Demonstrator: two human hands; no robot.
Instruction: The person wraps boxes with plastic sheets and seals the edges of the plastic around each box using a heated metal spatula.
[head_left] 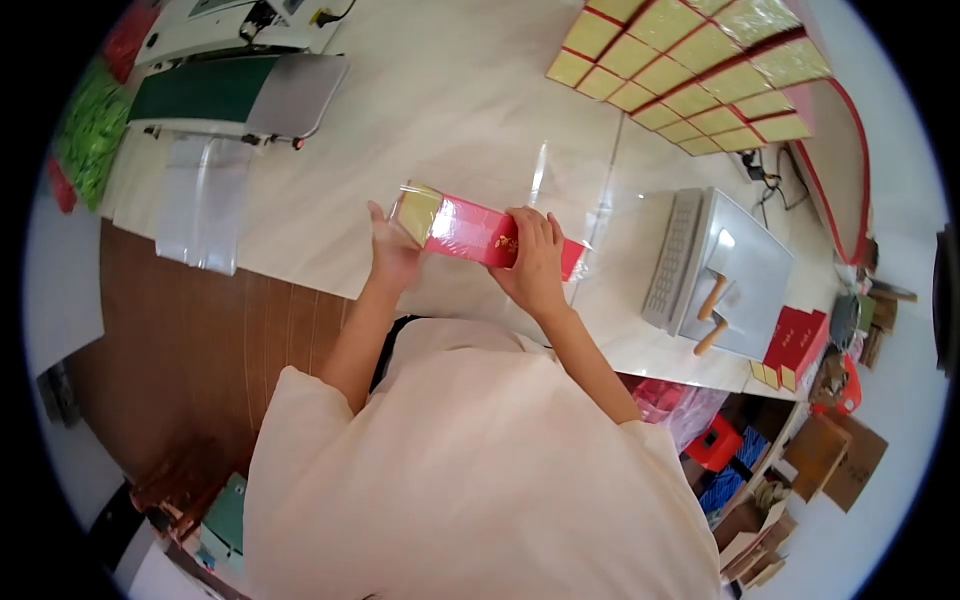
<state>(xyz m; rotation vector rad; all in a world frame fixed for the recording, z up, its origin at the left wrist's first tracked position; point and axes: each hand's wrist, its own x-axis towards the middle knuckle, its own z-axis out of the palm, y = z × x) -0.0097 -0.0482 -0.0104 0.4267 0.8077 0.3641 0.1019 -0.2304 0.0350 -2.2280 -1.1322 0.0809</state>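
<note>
A long red box (465,230) with a gold end and gold print lies in loose clear plastic film, over the near part of the table. My right hand (535,262) grips it close to its right end, fingers across the top. At the gold end, my left hand (394,252) is slightly blurred, thumb up and fingers extended. Its palm is against or just beside the film there; I cannot tell which. The film sticks out past both ends of the box.
Stacked gold-ended boxes (690,70) stand at the back right. A grey metal-topped appliance (735,275) bears wooden-handled tools (711,297), with red boxes (797,340) beyond. At left are a machine with a green belt (205,92) and clear plastic bags (203,200) over the table edge.
</note>
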